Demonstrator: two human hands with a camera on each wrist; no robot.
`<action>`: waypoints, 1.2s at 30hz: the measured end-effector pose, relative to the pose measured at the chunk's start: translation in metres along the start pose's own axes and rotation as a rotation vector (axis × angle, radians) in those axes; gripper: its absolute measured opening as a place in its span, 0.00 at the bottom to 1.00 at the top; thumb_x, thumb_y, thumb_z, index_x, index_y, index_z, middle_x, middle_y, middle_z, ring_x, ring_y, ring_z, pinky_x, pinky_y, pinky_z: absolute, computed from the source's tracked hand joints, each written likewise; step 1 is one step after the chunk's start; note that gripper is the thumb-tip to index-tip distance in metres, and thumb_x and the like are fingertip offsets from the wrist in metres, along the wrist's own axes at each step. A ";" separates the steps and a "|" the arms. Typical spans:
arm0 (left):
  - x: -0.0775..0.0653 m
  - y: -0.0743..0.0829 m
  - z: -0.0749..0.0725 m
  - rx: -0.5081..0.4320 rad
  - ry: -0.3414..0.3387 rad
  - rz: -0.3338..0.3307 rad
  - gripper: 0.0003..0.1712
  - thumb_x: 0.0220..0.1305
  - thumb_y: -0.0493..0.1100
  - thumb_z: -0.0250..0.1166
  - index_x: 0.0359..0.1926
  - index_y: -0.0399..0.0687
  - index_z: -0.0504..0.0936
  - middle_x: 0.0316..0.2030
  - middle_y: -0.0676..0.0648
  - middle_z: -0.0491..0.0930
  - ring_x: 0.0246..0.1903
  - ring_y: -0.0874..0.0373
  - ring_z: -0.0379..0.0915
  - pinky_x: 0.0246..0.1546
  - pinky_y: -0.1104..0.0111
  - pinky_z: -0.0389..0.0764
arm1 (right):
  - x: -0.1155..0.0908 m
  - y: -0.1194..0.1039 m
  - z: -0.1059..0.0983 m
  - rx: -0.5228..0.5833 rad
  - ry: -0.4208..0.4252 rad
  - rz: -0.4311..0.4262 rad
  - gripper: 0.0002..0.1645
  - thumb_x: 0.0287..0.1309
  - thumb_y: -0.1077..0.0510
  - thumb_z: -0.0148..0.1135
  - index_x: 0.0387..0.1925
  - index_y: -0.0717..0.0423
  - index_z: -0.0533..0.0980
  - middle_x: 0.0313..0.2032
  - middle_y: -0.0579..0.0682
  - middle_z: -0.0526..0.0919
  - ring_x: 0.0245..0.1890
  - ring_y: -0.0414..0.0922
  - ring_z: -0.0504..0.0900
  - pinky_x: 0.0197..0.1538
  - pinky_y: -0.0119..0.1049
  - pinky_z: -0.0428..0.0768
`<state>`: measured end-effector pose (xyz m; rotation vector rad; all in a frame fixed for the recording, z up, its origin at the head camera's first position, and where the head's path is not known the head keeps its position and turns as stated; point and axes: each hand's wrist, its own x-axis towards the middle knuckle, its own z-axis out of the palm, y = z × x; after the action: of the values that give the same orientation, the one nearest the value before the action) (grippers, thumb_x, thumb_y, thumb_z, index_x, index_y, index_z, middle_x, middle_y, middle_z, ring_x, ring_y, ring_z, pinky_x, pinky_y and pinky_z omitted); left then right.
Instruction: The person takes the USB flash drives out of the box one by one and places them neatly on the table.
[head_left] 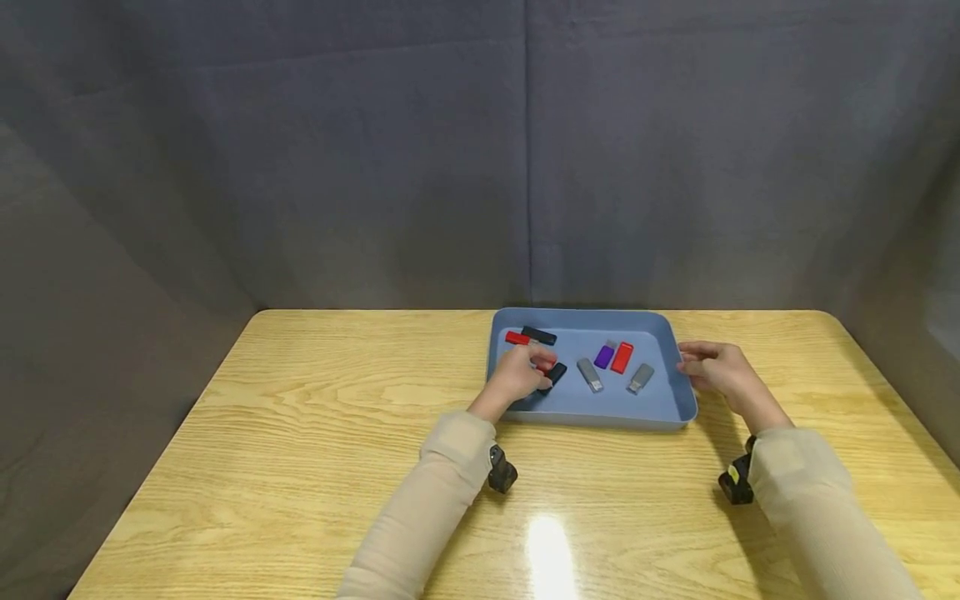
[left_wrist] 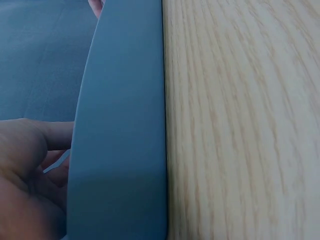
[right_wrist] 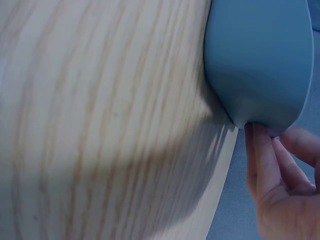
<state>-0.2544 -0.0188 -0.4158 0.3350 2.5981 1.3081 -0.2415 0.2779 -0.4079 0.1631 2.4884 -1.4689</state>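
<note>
Sleeves point(head_left: 423, 517) cross roomy tabletop point(head_left: 315, 400), hands point(head_left: 516, 372) point(head_left: 723, 375) by opposite tray point(head_left: 600, 419) edges.

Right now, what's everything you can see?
Wooden table: 1, yellowish, lower half
Tray: 1, blue, on table
USB sticks: 2, black, tray's left half
USB sticks: at least 3, red, in tray
USB sticks: 2, grey, tray's middle and right
USB stick: 1, purple, mid-tray
Cloth backdrop: count unclear, dark grey, behind table
Wrist cameras: 2, black, one per wrist
Sleeves: 2, beige, on arms
Hands: 2, bare, left in tray, right at its edge
</note>
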 end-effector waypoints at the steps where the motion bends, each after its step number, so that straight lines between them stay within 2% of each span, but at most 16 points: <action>1: 0.000 0.000 0.000 -0.003 -0.002 -0.005 0.20 0.55 0.29 0.66 0.51 0.39 0.81 0.46 0.40 0.83 0.49 0.48 0.77 0.40 0.69 0.79 | 0.000 0.000 0.000 0.004 0.001 0.003 0.35 0.63 0.62 0.54 0.67 0.74 0.57 0.57 0.68 0.70 0.32 0.22 0.74 0.40 0.21 0.80; 6: -0.001 -0.002 0.000 -0.016 -0.005 -0.013 0.20 0.55 0.27 0.65 0.51 0.37 0.81 0.46 0.39 0.83 0.49 0.47 0.77 0.41 0.69 0.79 | -0.001 0.000 -0.001 0.039 -0.013 0.011 0.34 0.62 0.64 0.55 0.67 0.74 0.57 0.44 0.50 0.79 0.32 0.24 0.76 0.40 0.22 0.80; 10: -0.003 -0.004 0.001 -0.015 -0.003 -0.012 0.20 0.54 0.26 0.65 0.50 0.36 0.82 0.45 0.38 0.83 0.49 0.47 0.77 0.39 0.71 0.78 | -0.001 0.002 -0.001 0.075 -0.033 0.020 0.35 0.62 0.65 0.55 0.67 0.75 0.56 0.36 0.37 0.78 0.32 0.24 0.76 0.40 0.22 0.80; 12: -0.003 -0.005 0.002 -0.005 -0.003 -0.015 0.20 0.53 0.26 0.65 0.50 0.36 0.82 0.45 0.38 0.83 0.49 0.48 0.77 0.41 0.70 0.79 | -0.001 0.001 0.000 0.082 -0.040 0.020 0.35 0.62 0.65 0.55 0.67 0.75 0.56 0.36 0.38 0.79 0.32 0.24 0.76 0.40 0.22 0.80; 16: -0.002 -0.008 0.002 0.005 -0.012 -0.025 0.21 0.54 0.26 0.66 0.51 0.36 0.81 0.46 0.39 0.83 0.48 0.48 0.78 0.47 0.66 0.81 | -0.002 -0.001 0.002 0.073 -0.048 0.015 0.36 0.62 0.64 0.55 0.67 0.75 0.56 0.46 0.52 0.79 0.33 0.24 0.77 0.40 0.22 0.81; 18: -0.001 -0.009 0.002 0.009 -0.019 -0.019 0.21 0.53 0.26 0.67 0.51 0.36 0.81 0.46 0.39 0.83 0.47 0.49 0.78 0.49 0.65 0.81 | -0.002 -0.002 0.003 0.070 -0.051 0.015 0.36 0.62 0.64 0.55 0.67 0.75 0.55 0.48 0.55 0.77 0.33 0.25 0.77 0.41 0.23 0.81; 25: 0.000 -0.009 0.001 0.097 -0.057 0.057 0.21 0.51 0.28 0.70 0.49 0.34 0.82 0.44 0.38 0.84 0.43 0.51 0.80 0.45 0.70 0.81 | -0.001 -0.002 0.000 0.094 -0.076 0.017 0.34 0.64 0.66 0.52 0.67 0.75 0.54 0.37 0.39 0.79 0.33 0.24 0.77 0.42 0.23 0.81; 30: -0.002 -0.002 0.002 0.169 -0.092 0.073 0.21 0.52 0.28 0.69 0.50 0.34 0.82 0.43 0.39 0.84 0.42 0.52 0.80 0.46 0.70 0.81 | -0.002 -0.002 -0.001 0.100 -0.089 0.020 0.33 0.65 0.67 0.49 0.68 0.75 0.53 0.39 0.41 0.80 0.33 0.24 0.77 0.42 0.24 0.81; 36: -0.004 0.002 0.003 0.174 -0.131 0.036 0.21 0.52 0.28 0.69 0.50 0.36 0.82 0.44 0.40 0.85 0.42 0.53 0.81 0.46 0.70 0.81 | -0.002 -0.002 -0.001 0.075 -0.091 0.035 0.34 0.64 0.67 0.50 0.68 0.74 0.53 0.44 0.47 0.80 0.33 0.24 0.77 0.42 0.24 0.81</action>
<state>-0.2494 -0.0165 -0.4156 0.4817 2.6106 1.0346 -0.2400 0.2774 -0.4055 0.1498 2.3493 -1.5213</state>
